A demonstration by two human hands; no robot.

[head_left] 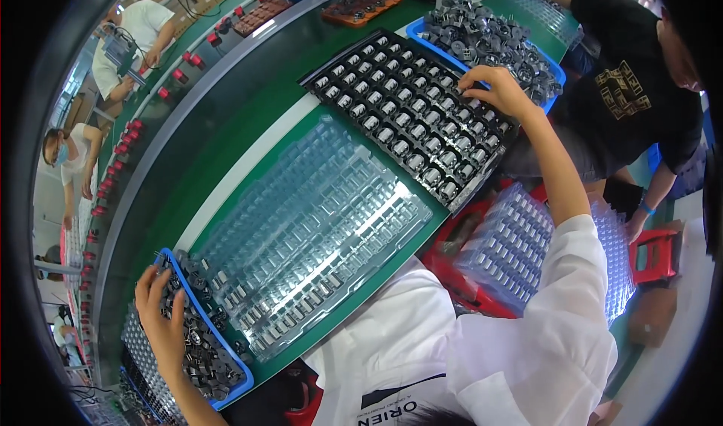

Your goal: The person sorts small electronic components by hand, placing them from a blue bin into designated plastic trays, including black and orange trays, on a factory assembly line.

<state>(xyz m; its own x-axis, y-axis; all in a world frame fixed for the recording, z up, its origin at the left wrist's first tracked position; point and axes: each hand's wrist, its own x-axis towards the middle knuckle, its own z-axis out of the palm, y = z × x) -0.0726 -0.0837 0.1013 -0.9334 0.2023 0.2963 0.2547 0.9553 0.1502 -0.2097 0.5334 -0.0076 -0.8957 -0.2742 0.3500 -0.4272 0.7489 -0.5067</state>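
My left hand [163,322] hovers over the blue bin [239,372] at the lower left, its fingers spread and bent. The bin holds many small dark grey parts [203,351]. At the upper right, my right hand [495,89] is above the far right edge of a black tray [444,198], fingertips curled together. Whatever may be in them is too small to make out. Rows of small silver cylindrical parts [415,160] sit in the tray's pockets. Between my hands lies a clear plastic tray [316,223], with silver pieces [290,317] in its lower-left rows.
A second blue bin [559,72] heaped with grey parts [482,38] stands beyond the black tray. Clear trays of silver parts [516,238] rest on a red stool [452,249] at my right. A co-worker in black [625,72] is close by there. A metal rail [162,121] runs behind the green bench.
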